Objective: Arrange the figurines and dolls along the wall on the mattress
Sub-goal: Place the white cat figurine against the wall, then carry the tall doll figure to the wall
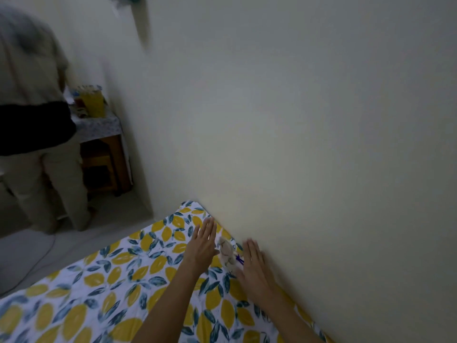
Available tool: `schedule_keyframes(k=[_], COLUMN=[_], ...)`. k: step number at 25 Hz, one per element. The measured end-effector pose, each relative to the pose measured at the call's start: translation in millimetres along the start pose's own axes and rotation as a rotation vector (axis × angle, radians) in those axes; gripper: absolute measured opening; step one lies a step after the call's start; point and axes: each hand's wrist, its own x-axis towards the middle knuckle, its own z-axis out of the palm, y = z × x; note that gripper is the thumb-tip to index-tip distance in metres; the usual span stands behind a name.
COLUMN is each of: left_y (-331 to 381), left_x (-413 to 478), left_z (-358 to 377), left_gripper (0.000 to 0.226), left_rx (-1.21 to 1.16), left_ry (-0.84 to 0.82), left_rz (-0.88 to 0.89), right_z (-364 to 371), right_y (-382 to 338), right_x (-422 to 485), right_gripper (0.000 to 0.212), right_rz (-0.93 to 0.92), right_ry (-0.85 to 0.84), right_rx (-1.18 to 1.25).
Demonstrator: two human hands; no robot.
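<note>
A small pale figurine (227,252) with a blue mark at its lower side lies on the lemon-print mattress (103,288), close against the cream wall (296,144). It is blurred, so its shape is unclear. My left hand (201,246) hovers flat just left of it, fingers straight and slightly apart, holding nothing. On the figurine's right, by the wall, my right hand (254,267) is spread flat, also with nothing in it. Both hands flank the figurine; whether they touch it I cannot tell.
A person in a light shirt and trousers (37,120) stands at the left with their back turned. Beyond them a small wooden table (103,149) with a patterned cloth carries a yellow container (94,102). A cable (32,266) runs over the grey floor beside the mattress.
</note>
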Motion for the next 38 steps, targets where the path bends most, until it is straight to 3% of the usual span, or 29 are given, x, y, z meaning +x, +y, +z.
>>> schedule_keyframes(k=[9, 17, 24, 29, 34, 38], left_y=[-121.2, -167.4, -179.5, -203.6, -238.9, -258.1], left_x=[-176.5, -341.0, -486.1, -555.4, -569.5, -565.0], left_z=[-45.7, -60.8, -31.9, 13.8, 44.0, 48.7], left_gripper=[0.072, 0.074, 0.069, 0.058, 0.067, 0.075], left_rx=[-0.088, -0.09, -0.172, -0.549, -0.773, -0.959], left_ry=[0.079, 0.149, 0.438, 0.559, 0.34, 0.337], left_rz=[-0.384, -0.671, -0.953, -1.074, -0.962, -0.865], right_z=[-32.4, -18.1, 14.5, 54.6, 81.3, 88.6], right_y=[-163.9, -305.3, -393.1, -440.4, -481.2, -495.9], right_x=[-22.2, -89.6, -171.0, -209.6, -217.3, -213.2], right_gripper=[0.067, 0.069, 0.072, 0.072, 0.069, 0.056], right_rz=[-0.347, -0.667, -0.905, -0.898, -0.768, -0.659], right_ry=[-0.007, -0.116, -0.328, -0.45, -0.525, -0.562], right_rx=[0.005, -0.01, 0.081, 0.219, 0.406, 0.569])
